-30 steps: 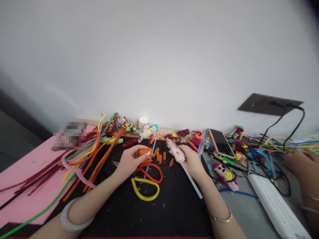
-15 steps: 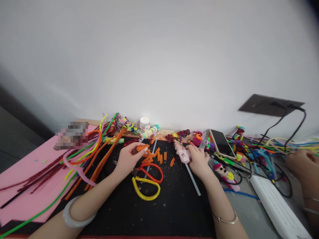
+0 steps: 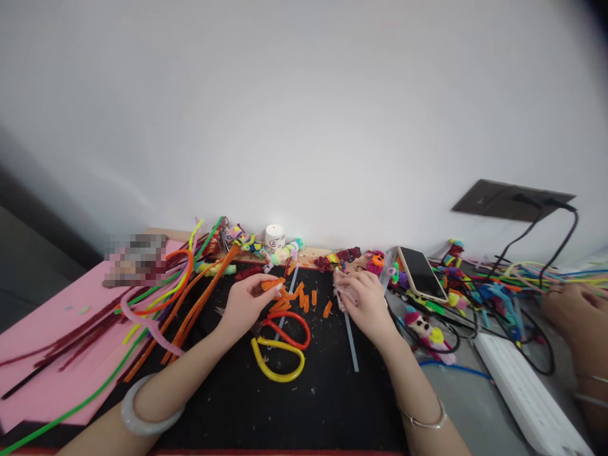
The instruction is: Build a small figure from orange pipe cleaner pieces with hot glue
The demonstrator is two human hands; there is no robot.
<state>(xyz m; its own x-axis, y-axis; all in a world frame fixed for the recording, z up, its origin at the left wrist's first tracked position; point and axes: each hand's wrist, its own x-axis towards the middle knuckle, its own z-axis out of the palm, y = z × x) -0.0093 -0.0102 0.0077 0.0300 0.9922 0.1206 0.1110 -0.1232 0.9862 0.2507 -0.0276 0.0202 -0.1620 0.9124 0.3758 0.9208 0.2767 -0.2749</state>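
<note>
My left hand point(image 3: 246, 304) is closed in a pinch on a short orange pipe cleaner piece point(image 3: 272, 285), just above the pile of cut orange pieces point(image 3: 284, 304). My right hand point(image 3: 369, 301) grips a pale pink glue gun point(image 3: 339, 288), with the fingers covering much of its body. A translucent glue stick point(image 3: 351, 342) sticks out of its back towards me. Scissors with one red and one yellow handle point(image 3: 280, 360) lie on the black mat point(image 3: 313, 411) between my forearms. Another clear glue stick point(image 3: 295, 278) lies under the orange pieces.
Long pipe cleaners point(image 3: 185, 329) spread over a pink sheet point(image 3: 28, 354) at the left. Small pipe cleaner dolls point(image 3: 430, 332) and a phone point(image 3: 422, 273) lie at the right. Beyond the cables and a white power strip point(image 3: 527, 392) is another person's hand point(image 3: 574, 316).
My right hand has shifted slightly left and turned the glue gun, so its glue stick points more straight towards me. My left hand has barely moved and keeps its pinch.
</note>
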